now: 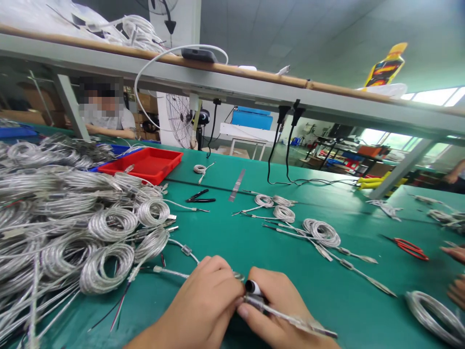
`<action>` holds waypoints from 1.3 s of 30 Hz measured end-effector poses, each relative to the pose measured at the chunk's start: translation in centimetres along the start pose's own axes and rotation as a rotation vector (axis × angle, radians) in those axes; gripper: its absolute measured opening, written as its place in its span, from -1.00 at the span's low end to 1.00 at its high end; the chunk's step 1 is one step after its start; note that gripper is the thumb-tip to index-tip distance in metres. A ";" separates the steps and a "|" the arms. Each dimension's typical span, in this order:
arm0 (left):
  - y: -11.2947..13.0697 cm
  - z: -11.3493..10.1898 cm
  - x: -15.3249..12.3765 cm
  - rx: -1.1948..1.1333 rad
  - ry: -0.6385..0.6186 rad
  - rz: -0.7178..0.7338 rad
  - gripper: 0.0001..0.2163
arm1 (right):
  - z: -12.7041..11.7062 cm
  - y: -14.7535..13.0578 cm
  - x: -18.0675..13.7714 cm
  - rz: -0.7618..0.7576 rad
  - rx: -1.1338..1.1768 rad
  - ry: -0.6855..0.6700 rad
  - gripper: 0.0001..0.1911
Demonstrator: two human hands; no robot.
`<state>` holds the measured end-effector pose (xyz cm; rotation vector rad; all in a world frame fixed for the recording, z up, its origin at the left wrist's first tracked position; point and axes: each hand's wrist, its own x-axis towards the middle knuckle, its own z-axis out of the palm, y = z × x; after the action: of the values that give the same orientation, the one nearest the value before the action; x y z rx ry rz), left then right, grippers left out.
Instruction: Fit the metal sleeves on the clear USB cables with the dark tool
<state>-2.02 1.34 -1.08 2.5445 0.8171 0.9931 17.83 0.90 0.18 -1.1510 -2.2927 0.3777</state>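
The left hand [203, 300] is curled nearly shut, with a thin cable [170, 272] running into its fingers from 9 o'clock. The right hand [276, 310] pinches a slim metal probe [290, 317] between thumb and fingers, its long axis running out to about 4 o'clock. Between the hands, a black-and-white marker pen [252, 287] points its black end toward 11 o'clock; any lettering on it is too small to read.

On the green bench mat [225, 242], coils of braided silver cable [109, 223] heap at 10 o'clock. A red plastic tray [140, 165] sits at 11 o'clock, black-handled pliers [199, 196] at 12, and red-handled scissors [410, 248] at 2. A co-worker's fingers [452, 253] show at 3 o'clock.
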 end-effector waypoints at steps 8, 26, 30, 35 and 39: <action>0.0 0.0 -0.3 0.001 0.113 0.075 -0.79 | -0.4 -0.1 -0.4 -0.026 -0.018 -0.013 -0.40; 0.0 0.3 -0.3 -0.024 0.149 0.149 -0.80 | 0.5 -0.4 -1.5 0.019 0.044 0.123 -0.55; 0.1 0.3 -0.4 -0.014 0.172 0.156 -0.80 | 0.0 -0.6 -1.7 0.016 0.039 0.106 -0.57; 0.1 0.1 -0.3 0.012 0.170 0.140 -0.82 | -0.1 -0.7 -1.3 -0.052 -0.014 0.096 -0.37; 0.2 0.1 -0.4 0.024 0.181 0.129 -0.83 | -0.2 -0.7 -1.3 -0.045 -0.007 0.074 -0.39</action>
<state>-2.12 0.92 -1.26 2.5836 0.7223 1.2761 18.08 -0.55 0.27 -1.0966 -2.2530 0.3058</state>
